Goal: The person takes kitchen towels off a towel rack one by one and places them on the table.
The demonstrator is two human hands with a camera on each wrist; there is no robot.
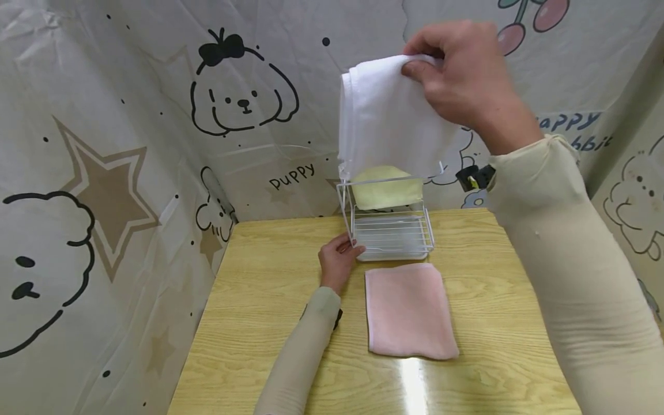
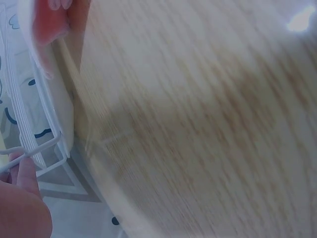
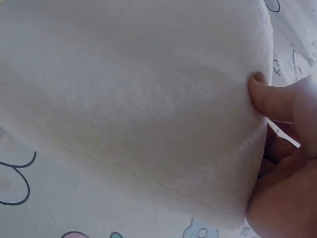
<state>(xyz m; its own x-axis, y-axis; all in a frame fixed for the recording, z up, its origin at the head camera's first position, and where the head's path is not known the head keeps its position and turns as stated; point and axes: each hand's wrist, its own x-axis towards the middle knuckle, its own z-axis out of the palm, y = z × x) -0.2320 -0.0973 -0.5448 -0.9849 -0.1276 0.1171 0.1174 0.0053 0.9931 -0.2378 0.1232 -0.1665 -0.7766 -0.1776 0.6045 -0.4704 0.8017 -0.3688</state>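
Observation:
High up in the head view, my right hand (image 1: 467,75) pinches the top edge of a folded white towel (image 1: 389,109), thumb on the near side. The towel hangs down above and behind a white wire rack (image 1: 430,230). A folded pale yellow towel (image 1: 389,190) stands at the back of the rack. My left hand (image 1: 337,262) grips the rack's left front corner; the left wrist view shows its fingers (image 2: 28,173) at the wire. In the right wrist view the white towel (image 3: 148,109) fills most of the picture.
A folded pink towel (image 1: 410,311) lies flat on the wooden table (image 1: 270,276) in front of the rack. A white tray (image 1: 391,256) sits beneath the rack's wires. Printed cloth (image 1: 259,167) hangs behind the table and along both sides.

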